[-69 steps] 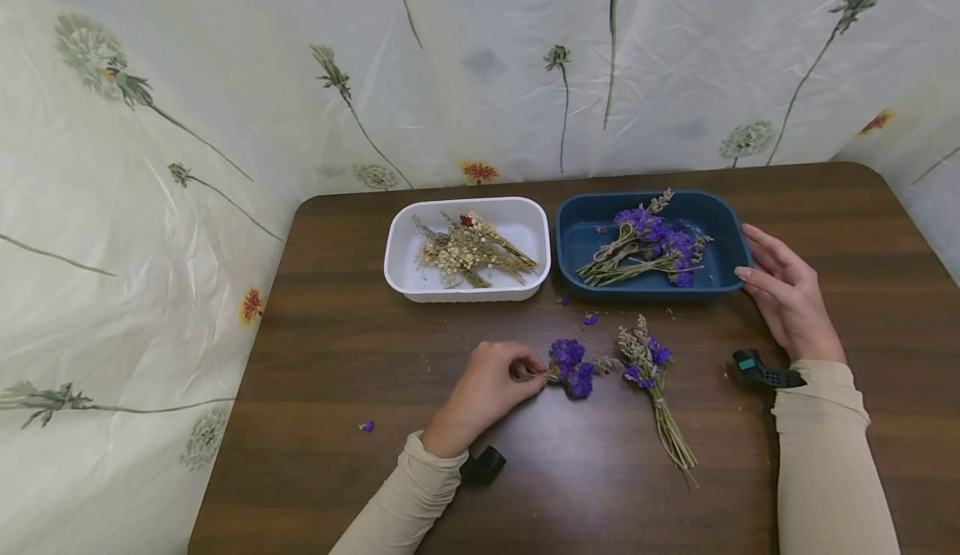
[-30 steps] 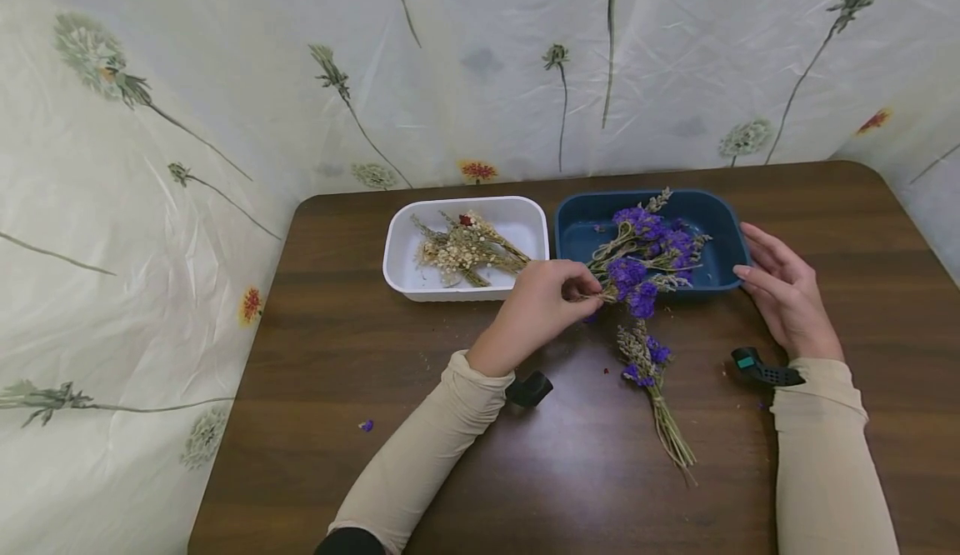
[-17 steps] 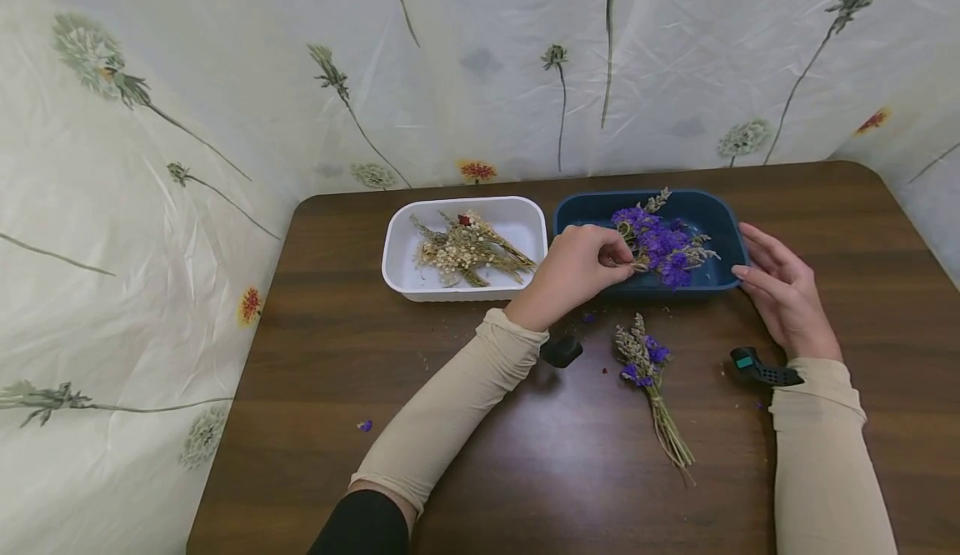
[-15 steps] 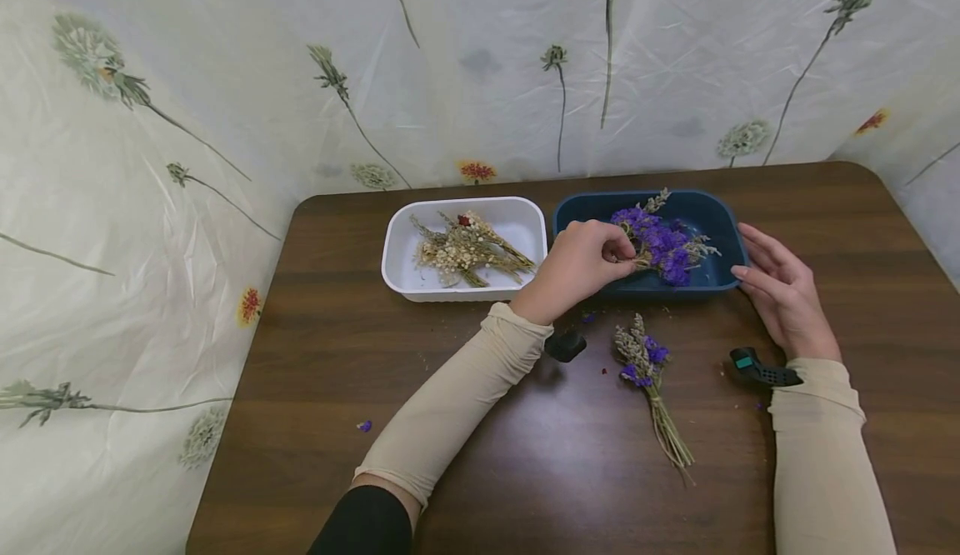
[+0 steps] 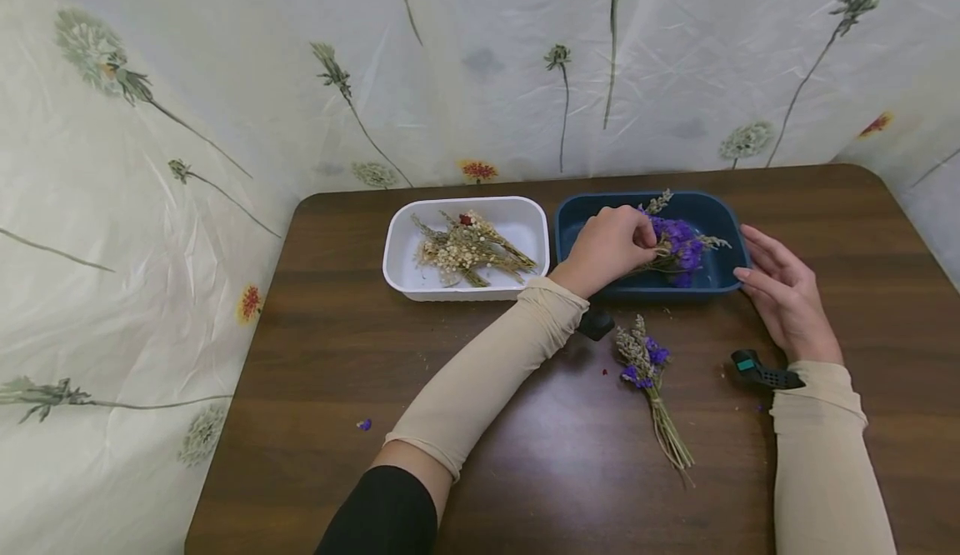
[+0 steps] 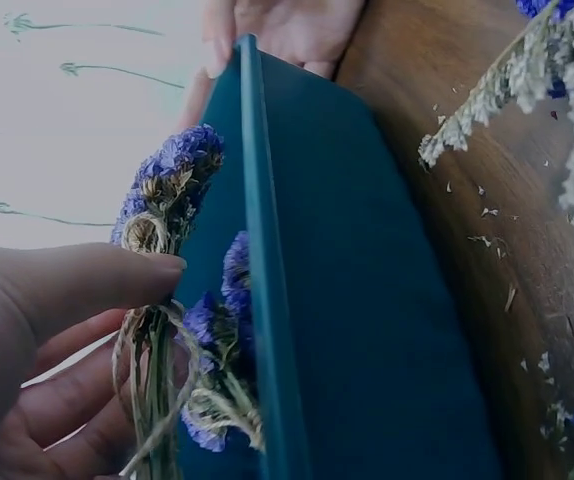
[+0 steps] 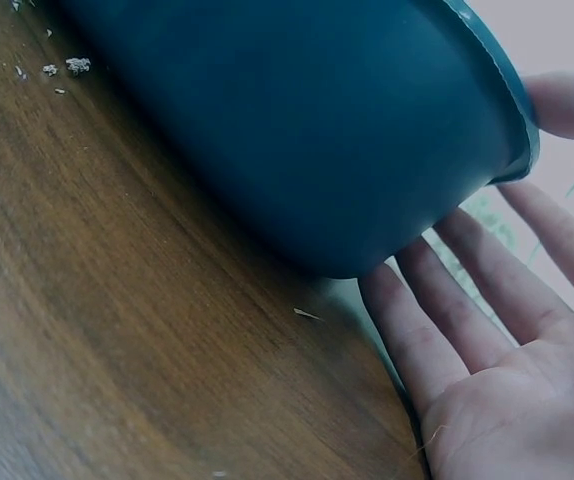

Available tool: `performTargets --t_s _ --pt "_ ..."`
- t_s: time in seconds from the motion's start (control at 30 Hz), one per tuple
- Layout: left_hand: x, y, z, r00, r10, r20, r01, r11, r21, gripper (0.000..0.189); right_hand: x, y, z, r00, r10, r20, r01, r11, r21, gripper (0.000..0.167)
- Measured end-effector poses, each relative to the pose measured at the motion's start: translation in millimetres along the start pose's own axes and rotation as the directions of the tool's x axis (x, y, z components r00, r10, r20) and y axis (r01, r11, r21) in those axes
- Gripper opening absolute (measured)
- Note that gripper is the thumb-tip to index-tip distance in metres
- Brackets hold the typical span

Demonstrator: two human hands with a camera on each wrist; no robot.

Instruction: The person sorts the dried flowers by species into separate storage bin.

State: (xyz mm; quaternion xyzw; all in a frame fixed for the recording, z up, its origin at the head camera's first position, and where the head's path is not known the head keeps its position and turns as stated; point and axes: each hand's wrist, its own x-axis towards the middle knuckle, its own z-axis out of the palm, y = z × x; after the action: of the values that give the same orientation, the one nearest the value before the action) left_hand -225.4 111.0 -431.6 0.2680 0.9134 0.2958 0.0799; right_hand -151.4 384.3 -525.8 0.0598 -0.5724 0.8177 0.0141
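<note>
My left hand (image 5: 611,242) pinches a small bunch of dried purple flowers (image 6: 182,155) by its twine-tied stems, thumb against the tie. It is over the inside of the blue tray (image 5: 660,292), where more tied purple bunches (image 6: 222,310) lie, partly hidden by the hand in the head view. At the tray's right end, my right hand (image 5: 791,292) touches the outer wall with nearly straight fingers, thumb at the rim. On the table in front of the tray lies another bunch (image 5: 652,388), grey-green heads with some purple, stems toward me.
Left of the blue tray stands a white tray (image 5: 465,295) holding bunches of cream dried flowers (image 5: 461,251) and one red bloom. A fallen purple petal piece (image 5: 364,425) lies on the brown table (image 5: 300,355), with small crumbs near the trays. A floral-printed sheet (image 5: 480,80) hangs behind.
My left hand has lifted the purple bunch from the table and carried it up and right, over into the blue tray. The right hand has stayed at the tray's end.
</note>
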Motion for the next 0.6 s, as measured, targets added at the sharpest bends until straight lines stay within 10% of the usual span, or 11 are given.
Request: performTargets --t_s 0.6 --pt "26.2 17.9 16.7 0.993 -0.093 0.073 0.075 0.973 0.218 0.037 0.6 1 0 1.000 -0.024 0.009 0.023 1.000 0.008 0.059"
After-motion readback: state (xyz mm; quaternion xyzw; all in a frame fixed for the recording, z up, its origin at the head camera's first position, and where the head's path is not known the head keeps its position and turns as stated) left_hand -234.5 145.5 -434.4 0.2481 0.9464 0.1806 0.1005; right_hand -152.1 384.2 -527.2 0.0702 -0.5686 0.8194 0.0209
